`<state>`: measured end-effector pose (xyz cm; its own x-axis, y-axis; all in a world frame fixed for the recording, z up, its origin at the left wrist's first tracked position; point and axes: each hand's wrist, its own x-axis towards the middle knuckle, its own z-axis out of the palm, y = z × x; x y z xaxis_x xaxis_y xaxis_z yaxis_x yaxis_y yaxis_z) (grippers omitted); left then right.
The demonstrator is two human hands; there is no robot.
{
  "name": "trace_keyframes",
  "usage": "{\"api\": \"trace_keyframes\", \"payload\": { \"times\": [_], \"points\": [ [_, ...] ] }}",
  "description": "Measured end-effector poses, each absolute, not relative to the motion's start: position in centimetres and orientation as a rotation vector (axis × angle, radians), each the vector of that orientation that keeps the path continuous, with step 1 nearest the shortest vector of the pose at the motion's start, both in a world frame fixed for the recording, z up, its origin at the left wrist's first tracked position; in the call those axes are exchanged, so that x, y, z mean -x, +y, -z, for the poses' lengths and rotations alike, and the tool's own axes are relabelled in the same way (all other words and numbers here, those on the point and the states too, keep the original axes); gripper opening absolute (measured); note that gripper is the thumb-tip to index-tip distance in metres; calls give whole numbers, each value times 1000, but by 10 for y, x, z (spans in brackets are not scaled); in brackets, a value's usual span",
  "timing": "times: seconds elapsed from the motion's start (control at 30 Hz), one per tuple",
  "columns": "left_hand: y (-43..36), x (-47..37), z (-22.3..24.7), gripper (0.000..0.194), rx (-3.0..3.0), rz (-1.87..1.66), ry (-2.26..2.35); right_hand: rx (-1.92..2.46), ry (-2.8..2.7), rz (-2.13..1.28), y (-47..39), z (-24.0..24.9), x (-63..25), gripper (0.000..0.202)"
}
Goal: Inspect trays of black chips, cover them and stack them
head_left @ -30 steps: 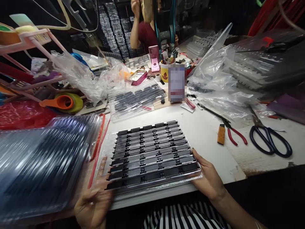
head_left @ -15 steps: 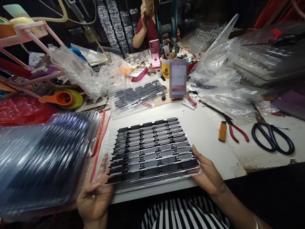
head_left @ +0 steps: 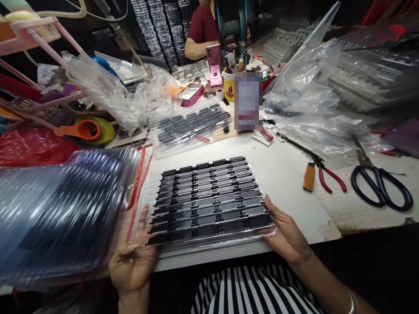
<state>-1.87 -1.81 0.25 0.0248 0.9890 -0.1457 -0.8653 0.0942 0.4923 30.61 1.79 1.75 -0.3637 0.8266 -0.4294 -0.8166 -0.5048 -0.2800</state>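
A clear plastic tray [head_left: 209, 200] filled with rows of black comb-like parts is held tilted over the front of the white table. My left hand [head_left: 134, 261] grips its near left corner, fingers partly visible through the clear plastic. At the right edge, my right hand [head_left: 286, 231] holds the tray with the thumb along the side and the other fingers underneath, mostly hidden. Left of the tray rises a tall stack of similar filled trays [head_left: 65, 218], close to my left hand.
Another tray of dark strips [head_left: 191, 124] lies farther back. To the right are red-handled pliers [head_left: 330, 179], an orange-brown cutter [head_left: 309, 176] and large scissors [head_left: 381, 187]. Plastic bags [head_left: 304, 100], a yellow cup [head_left: 229, 85] and a propped phone [head_left: 248, 102] stand behind. A person in maroon [head_left: 203, 30] sits opposite.
Both hands keep their hold on the tray, which has hardly moved. The view has shifted slightly. Across the table, the other person's raised arm has come down.
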Motion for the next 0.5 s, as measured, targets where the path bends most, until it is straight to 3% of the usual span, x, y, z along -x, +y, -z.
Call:
{"api": "trace_keyframes", "payload": {
  "times": [0.27,0.5],
  "points": [
    [-19,13,-4,92,-237,-1479,584,712,46,-2011,19,-15,-311,27],
    [-20,6,-13,77,-208,-1482,688,716,-24,-2051,3,-17,-325,32]
  ]
}}
